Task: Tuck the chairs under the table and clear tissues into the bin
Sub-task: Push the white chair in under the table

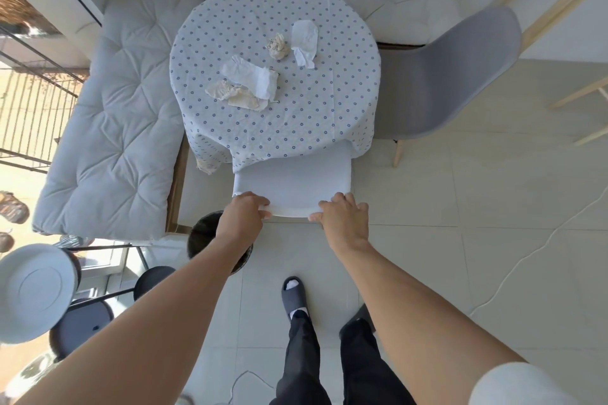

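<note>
— How far along are you?

— Partway on the first chair, I'd judge. My left hand (245, 212) and right hand (342, 217) are both clamped on the top edge of the white chair (292, 187) backrest, fingers curled over it. Its seat is already hidden under the cloth at the near edge of the bench (345, 102), so this one looks nearly home.

— And the other chair?

— The grey chair (450, 76) stands at the right edge of the bench, its seat just beside the cloth but not under it. That's left to do.

— Tissues?

— None cleared. The crumpled tissues (250, 82) lie near the middle of the bench, with a balled one and a flat white one toward the far edge. The bin (200, 237) sits on the floor just off the near left of the bench, partly under my left forearm.

— Which way does the white chair point?

— It faces the bench centre, away from me. The backrest's long axis runs left to right, parallel to the near edge.
</note>
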Action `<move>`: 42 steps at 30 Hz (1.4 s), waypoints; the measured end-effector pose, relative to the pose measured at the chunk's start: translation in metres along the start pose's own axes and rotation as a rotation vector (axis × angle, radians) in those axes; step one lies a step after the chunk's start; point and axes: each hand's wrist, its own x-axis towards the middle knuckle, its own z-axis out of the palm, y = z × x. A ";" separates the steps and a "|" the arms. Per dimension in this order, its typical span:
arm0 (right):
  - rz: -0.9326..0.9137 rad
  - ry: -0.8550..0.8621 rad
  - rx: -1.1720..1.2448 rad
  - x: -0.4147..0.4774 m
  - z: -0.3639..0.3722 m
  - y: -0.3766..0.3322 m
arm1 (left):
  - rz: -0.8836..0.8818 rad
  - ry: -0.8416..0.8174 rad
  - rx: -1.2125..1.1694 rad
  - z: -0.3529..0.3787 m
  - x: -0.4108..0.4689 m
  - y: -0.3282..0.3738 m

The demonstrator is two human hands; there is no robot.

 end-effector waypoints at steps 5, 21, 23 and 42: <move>-0.014 -0.008 -0.027 -0.005 -0.001 0.003 | 0.007 -0.108 0.091 -0.010 0.004 0.002; 0.161 0.023 0.145 -0.057 -0.108 0.112 | 0.096 -0.110 0.024 -0.077 -0.008 0.097; 0.192 0.065 0.158 -0.060 -0.130 0.136 | 0.134 -0.080 -0.002 -0.094 -0.002 0.125; 0.206 0.342 0.293 -0.055 -0.278 0.398 | 0.272 0.042 0.001 -0.101 0.014 0.418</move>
